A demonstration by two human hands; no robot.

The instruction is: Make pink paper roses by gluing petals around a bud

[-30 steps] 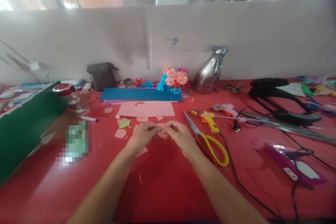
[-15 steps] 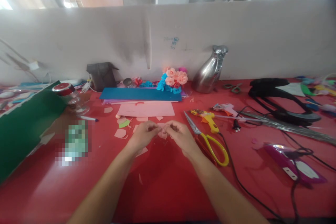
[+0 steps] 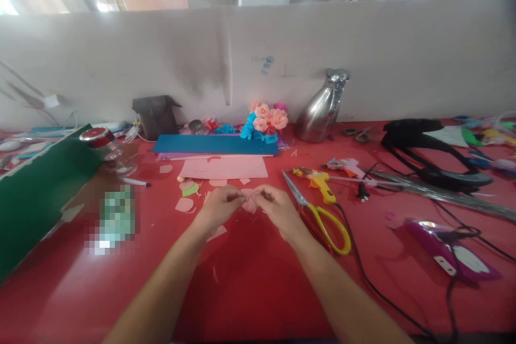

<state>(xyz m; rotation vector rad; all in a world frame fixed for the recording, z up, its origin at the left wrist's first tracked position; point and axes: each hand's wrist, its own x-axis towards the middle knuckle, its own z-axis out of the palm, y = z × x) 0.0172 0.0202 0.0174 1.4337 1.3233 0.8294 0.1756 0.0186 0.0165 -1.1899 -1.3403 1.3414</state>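
Observation:
Between my two hands is a small pink petal-shaped piece, thin like foam or paper. My left hand pinches its left side, and my right hand pinches its right side; the fingertips partly hide it. Just beyond lies a pink sheet. Pink cut pieces and a light green piece are scattered left of my left hand. Yellow-handled scissors rest to the right of my right hand, blades pointing away.
A yellow glue gun with its cord lies on the right, near a purple power strip. Behind stand pink and blue flowers and a steel jug. A green box and a glass jar are on the left.
Both hands keep nearly the same place. The pink piece between the fingertips shows a slightly different shape; otherwise the table looks the same.

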